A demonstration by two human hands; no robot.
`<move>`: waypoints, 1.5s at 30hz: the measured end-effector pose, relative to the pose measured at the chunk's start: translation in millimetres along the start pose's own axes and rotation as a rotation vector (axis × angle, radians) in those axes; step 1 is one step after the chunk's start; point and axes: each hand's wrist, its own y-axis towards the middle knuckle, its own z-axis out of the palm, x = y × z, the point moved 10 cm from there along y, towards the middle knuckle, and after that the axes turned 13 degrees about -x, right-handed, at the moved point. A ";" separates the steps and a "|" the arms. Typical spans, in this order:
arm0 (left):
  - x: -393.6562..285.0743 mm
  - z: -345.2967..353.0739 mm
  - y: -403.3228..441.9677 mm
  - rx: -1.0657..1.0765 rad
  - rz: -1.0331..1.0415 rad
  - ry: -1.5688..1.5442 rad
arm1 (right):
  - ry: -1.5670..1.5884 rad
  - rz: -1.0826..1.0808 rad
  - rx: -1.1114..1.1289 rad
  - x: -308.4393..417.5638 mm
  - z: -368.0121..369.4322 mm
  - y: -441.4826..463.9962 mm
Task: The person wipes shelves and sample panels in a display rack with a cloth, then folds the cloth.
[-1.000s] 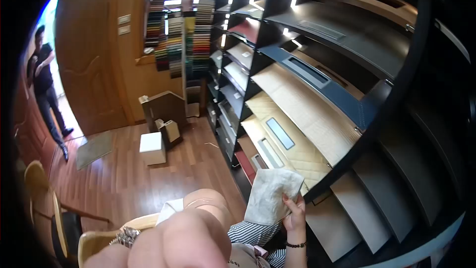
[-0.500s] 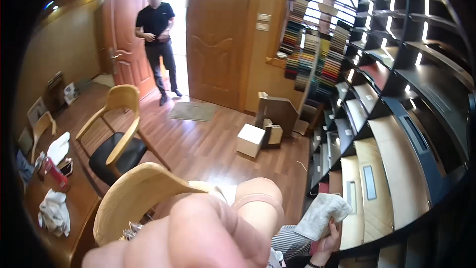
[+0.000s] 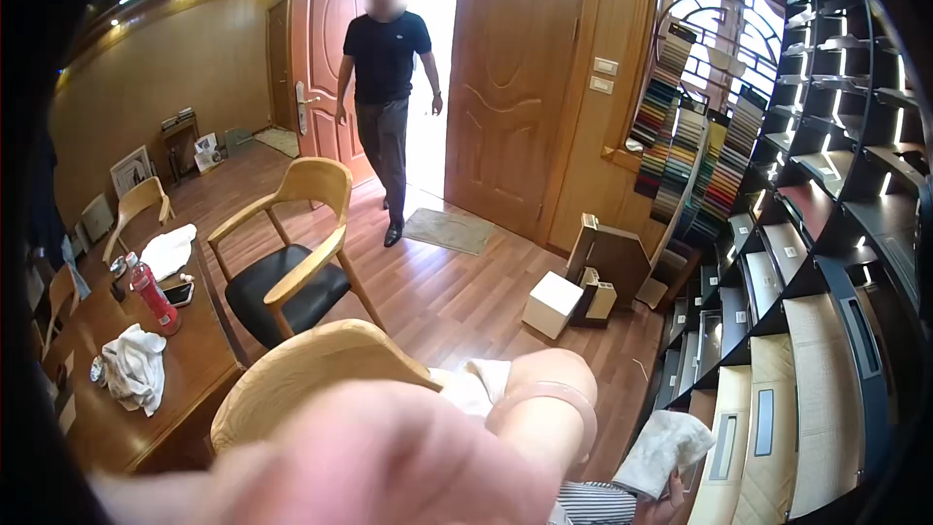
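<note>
My left hand (image 3: 389, 457) is large and blurred, close in front of the camera at the bottom of the view. Its fingers are smeared, so I cannot make out their pose or anything in them. A pale pink bangle (image 3: 559, 397) circles that bent arm. At the lower right, my right hand (image 3: 673, 498) grips a white-grey cloth (image 3: 663, 447), which hangs beside the shelf samples. Only part of this hand shows, below the cloth. Striped fabric (image 3: 595, 504) lies just left of it.
A wooden chair (image 3: 321, 369) stands close ahead, another chair (image 3: 282, 272) beyond it. The table (image 3: 194, 350) at left bears a red bottle (image 3: 153, 297), a phone (image 3: 178, 294) and crumpled cloths (image 3: 136, 369). A person (image 3: 387, 97) walks in by the door. Sample shelves (image 3: 807, 350) line the right.
The view has shifted, so the room's contents sit further right. The person at the door has stepped closer and lowered both arms. My left hand is still near the camera, more blurred.
</note>
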 end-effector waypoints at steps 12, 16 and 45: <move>71.9 -4.5 -142.2 -0.021 -0.591 0.117 | 0.295 -0.176 -0.219 64.8 -51.2 -59.7; 83.5 15.1 -301.9 0.458 -1.438 0.109 | 0.384 -0.394 -0.315 114.5 -57.5 -119.3; 166.3 333.1 -250.5 -0.149 -1.514 -1.902 | -0.286 -0.119 -0.430 245.7 21.4 -53.9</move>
